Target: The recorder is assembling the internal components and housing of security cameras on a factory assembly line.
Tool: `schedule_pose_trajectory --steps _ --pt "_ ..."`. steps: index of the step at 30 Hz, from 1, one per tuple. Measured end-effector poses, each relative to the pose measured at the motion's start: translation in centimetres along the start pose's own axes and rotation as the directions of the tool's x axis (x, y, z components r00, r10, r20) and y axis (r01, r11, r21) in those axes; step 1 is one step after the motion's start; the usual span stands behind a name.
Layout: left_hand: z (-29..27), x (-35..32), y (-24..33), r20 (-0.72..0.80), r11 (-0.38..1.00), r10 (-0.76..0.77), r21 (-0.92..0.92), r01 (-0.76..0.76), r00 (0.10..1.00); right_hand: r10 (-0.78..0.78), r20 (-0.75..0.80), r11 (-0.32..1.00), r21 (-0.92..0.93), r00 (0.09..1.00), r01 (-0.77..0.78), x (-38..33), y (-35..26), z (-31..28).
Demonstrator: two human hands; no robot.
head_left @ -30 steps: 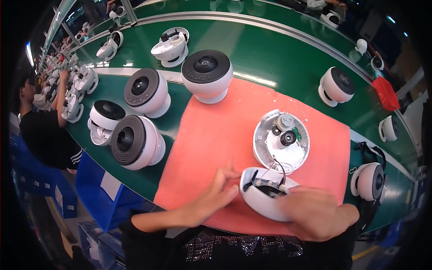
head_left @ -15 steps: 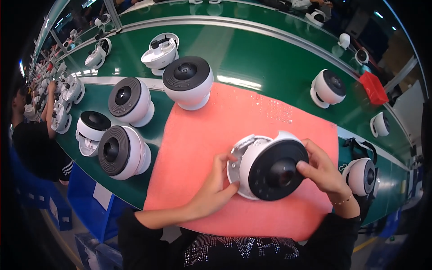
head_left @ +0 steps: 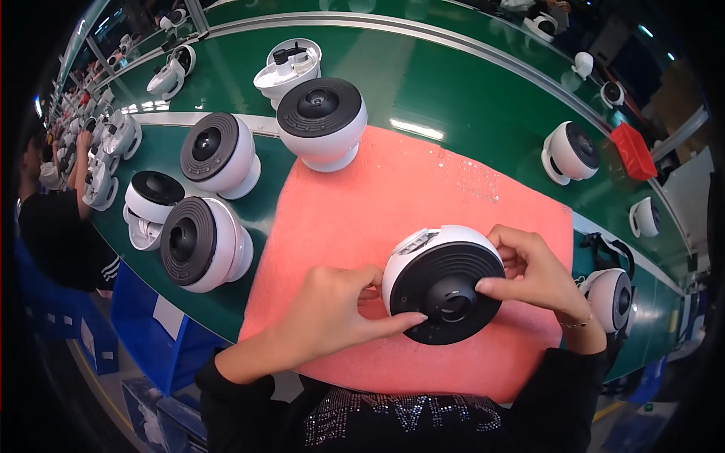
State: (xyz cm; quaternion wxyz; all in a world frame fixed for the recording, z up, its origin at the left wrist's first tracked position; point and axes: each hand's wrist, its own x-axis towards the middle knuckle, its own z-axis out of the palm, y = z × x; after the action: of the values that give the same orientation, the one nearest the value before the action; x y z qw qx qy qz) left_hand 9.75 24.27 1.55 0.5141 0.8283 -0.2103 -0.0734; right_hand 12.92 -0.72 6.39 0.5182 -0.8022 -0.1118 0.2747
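Observation:
Between both my hands is a white, ball-shaped device with a black disc face (head_left: 423, 294) and a glossy domed lens, its face tilted up toward me. My left hand (head_left: 332, 306) grips its left side, the thumb lying on the black face and the fingers partly hidden behind. My right hand (head_left: 536, 272) pinches the right rim, thumb on the face close to the lens, fingers round the white shell. At the device's upper left a slot in the shell shows pale inner parts. Under it lies a pink foam mat (head_left: 362, 196).
Similar devices stand at the left: one upright on the mat's far corner (head_left: 322, 124), others beside the mat (head_left: 219, 155). Beyond, a green belt (head_left: 423, 83) carries an opened white shell (head_left: 287, 72) and another device (head_left: 572, 152). A red bin (head_left: 633, 152) sits far right; blue bins (head_left: 162, 332) lower left.
The device has turned so that its black face points more toward me, and the open white part at its left is out of sight. My left thumb has moved onto the face.

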Motion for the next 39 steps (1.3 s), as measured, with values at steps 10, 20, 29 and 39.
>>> schedule_pose_trajectory --steps 10,20,29,39 --pt "-1.7 2.5 0.2 0.239 0.952 -0.043 0.306 -0.033 0.970 -0.308 -0.044 0.668 -0.721 0.950 0.183 2.5 0.7 -0.2" --pt "-1.4 2.5 -0.3 0.253 0.961 -0.121 0.273 0.049 0.960 -0.307 0.042 0.538 -0.817 0.951 0.210 2.8 1.1 -0.7" --pt "-1.7 2.6 0.3 0.274 0.943 -0.161 0.326 0.066 0.948 -0.631 0.374 0.337 -0.657 0.679 0.675 0.9 -1.1 2.2" --pt "-1.5 2.6 -0.3 0.283 0.944 -0.177 0.321 0.081 0.943 -0.587 0.339 0.428 -0.641 0.735 0.637 0.8 0.0 2.7"
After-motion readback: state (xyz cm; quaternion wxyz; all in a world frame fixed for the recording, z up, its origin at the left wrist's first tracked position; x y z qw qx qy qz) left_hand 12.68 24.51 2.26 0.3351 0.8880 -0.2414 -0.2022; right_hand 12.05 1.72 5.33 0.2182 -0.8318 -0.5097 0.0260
